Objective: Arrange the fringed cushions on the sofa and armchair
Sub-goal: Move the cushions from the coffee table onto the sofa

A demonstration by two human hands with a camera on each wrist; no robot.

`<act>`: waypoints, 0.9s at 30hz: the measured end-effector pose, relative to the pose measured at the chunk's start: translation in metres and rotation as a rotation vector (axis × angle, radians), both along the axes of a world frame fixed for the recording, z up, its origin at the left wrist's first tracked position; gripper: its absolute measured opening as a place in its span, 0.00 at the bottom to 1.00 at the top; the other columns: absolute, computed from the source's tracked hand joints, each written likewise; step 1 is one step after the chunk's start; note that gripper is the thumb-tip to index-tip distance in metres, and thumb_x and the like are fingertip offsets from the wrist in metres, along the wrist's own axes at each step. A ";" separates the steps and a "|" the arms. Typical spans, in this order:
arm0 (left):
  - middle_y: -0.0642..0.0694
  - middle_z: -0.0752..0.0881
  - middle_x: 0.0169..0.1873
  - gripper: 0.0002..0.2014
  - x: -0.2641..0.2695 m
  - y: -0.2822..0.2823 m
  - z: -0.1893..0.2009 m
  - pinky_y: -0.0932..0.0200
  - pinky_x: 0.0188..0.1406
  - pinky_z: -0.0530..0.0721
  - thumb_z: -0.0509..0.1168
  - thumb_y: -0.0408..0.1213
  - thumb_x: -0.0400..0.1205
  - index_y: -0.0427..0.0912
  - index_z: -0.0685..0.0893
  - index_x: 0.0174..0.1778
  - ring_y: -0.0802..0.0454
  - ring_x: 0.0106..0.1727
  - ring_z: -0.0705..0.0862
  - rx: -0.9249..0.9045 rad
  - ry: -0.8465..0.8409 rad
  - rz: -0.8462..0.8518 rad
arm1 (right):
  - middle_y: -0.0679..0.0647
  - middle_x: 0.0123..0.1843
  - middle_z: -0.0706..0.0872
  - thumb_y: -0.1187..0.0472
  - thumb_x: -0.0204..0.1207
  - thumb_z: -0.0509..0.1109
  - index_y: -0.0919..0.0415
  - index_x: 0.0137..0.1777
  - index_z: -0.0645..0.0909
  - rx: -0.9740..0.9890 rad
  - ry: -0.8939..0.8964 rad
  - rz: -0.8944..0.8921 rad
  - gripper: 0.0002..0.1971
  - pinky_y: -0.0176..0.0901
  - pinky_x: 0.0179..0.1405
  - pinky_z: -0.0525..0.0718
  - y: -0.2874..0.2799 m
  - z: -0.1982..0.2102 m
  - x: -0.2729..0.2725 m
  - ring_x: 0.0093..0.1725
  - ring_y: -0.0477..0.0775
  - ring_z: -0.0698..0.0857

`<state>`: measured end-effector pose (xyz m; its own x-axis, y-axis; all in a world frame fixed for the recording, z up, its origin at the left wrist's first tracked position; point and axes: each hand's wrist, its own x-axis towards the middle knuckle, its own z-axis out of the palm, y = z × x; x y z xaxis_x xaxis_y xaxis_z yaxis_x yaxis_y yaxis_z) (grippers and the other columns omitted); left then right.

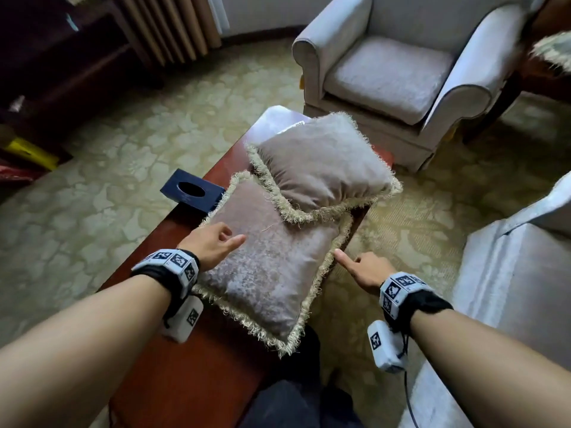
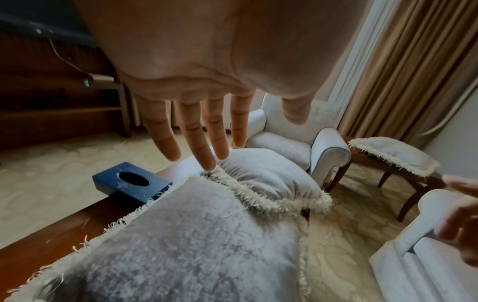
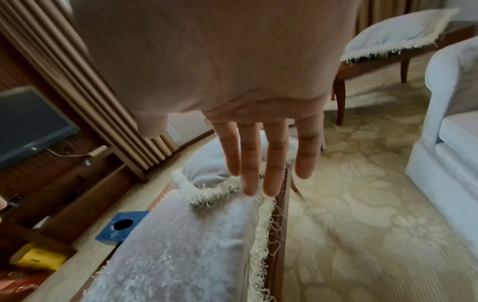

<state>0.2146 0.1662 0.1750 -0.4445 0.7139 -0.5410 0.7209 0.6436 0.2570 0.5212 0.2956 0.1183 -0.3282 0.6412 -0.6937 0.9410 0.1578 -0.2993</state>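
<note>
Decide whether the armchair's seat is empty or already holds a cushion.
Empty. The armchair seat shows only bare upholstery; both nearby fringed cushions, near and far, still lie on the wooden table.

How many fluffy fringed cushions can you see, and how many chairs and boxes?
Fringed cushions: 3, the near cushion and far cushion on the coffee table, and the third cushion on a side table.
Armchairs: 1, the armchair.
Blue tissue boxes: 1, the tissue box.
Total: 5
</note>
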 end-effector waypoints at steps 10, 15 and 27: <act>0.41 0.86 0.67 0.29 -0.126 0.073 -0.165 0.48 0.65 0.78 0.62 0.63 0.83 0.42 0.82 0.68 0.42 0.67 0.84 -0.112 -0.077 0.099 | 0.56 0.46 0.83 0.12 0.53 0.36 0.54 0.41 0.73 -0.227 -0.106 -0.315 0.47 0.52 0.51 0.76 0.039 -0.140 -0.064 0.52 0.62 0.84; 0.39 0.85 0.66 0.42 -0.182 0.090 -0.237 0.43 0.67 0.81 0.59 0.78 0.70 0.47 0.84 0.65 0.40 0.64 0.85 -0.115 -0.091 0.152 | 0.60 0.56 0.86 0.13 0.65 0.43 0.55 0.51 0.81 -0.272 -0.111 -0.472 0.47 0.52 0.51 0.74 0.045 -0.202 -0.092 0.56 0.64 0.84; 0.36 0.74 0.77 0.72 -0.215 0.091 -0.318 0.36 0.76 0.74 0.70 0.85 0.45 0.47 0.64 0.82 0.35 0.76 0.76 -0.220 -0.128 0.310 | 0.64 0.79 0.78 0.04 0.36 0.52 0.70 0.83 0.65 -0.429 -0.108 -0.504 0.83 0.59 0.77 0.76 0.032 -0.271 -0.123 0.74 0.66 0.81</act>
<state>-0.0008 0.2573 -0.1430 -0.5394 0.4175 -0.7312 0.4551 0.8752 0.1640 0.3979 0.3280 -0.1530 0.0246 0.3580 -0.9334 0.8964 -0.4212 -0.1379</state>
